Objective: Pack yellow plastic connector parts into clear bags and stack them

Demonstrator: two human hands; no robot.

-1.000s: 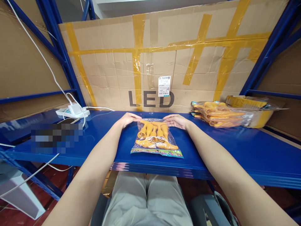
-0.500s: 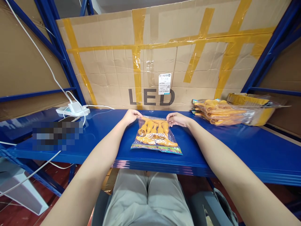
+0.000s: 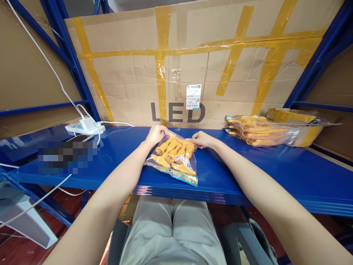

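A clear plastic bag [image 3: 174,156] of orange, hollow-ended toy pieces lies turned at an angle on the blue shelf [image 3: 220,173], its colourful printed strip toward the front edge. At the bag's far left corner, my left hand [image 3: 157,135] pinches the plastic between thumb and fingers. My right hand [image 3: 203,139] is closed on the bag's far right edge, fingertips pressed together there. The pieces inside overlap, so some of their shapes are hidden.
Similar filled bags [image 3: 256,129] are stacked at the right beside an open taped box [image 3: 300,127]. A white power strip [image 3: 85,127] with cables and a blurred dark object [image 3: 67,152] lie at the left. A cardboard sheet [image 3: 127,81] stands behind.
The bag has turned, its printed strip swinging left and its right side dropping nearer the front edge. My right hand has moved left onto the bag's edge; the pieces inside have shifted.
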